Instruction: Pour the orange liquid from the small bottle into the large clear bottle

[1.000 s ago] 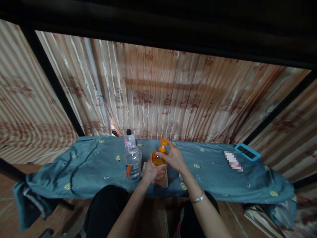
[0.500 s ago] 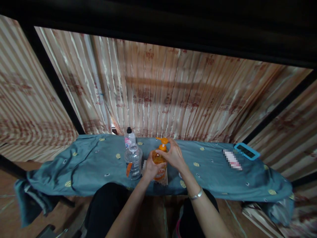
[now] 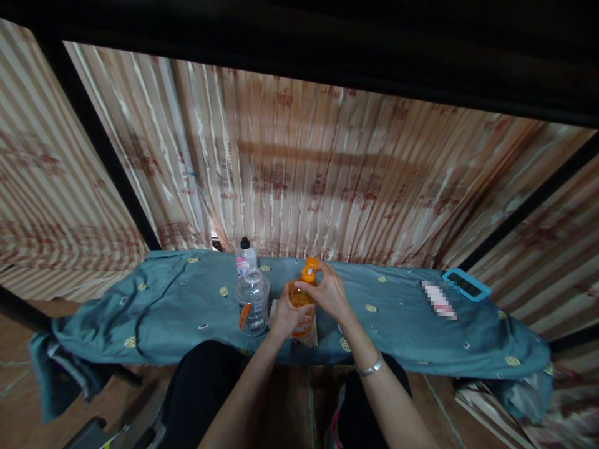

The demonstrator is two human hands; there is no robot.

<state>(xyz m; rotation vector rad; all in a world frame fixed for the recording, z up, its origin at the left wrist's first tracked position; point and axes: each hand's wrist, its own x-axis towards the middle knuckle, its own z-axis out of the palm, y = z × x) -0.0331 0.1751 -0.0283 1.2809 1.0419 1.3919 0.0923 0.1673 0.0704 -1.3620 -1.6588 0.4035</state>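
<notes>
Striped curtains (image 3: 290, 174) hang behind a teal cloth (image 3: 187, 312), where an orange pump bottle (image 3: 299, 300) sits on a small mat (image 3: 312, 340). The left hand (image 3: 287, 315) grasps its body, the right hand (image 3: 330, 290) its upper part by the pump. Beside it stands a clear jug (image 3: 253, 299), a black-capped bottle (image 3: 246, 259) behind.

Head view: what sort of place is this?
Probably a room in a home or dormitory, though I can't be sure which: striped curtains hang behind a dark frame, with a patterned blue-green cloth and an orange pump bottle in front.
</notes>
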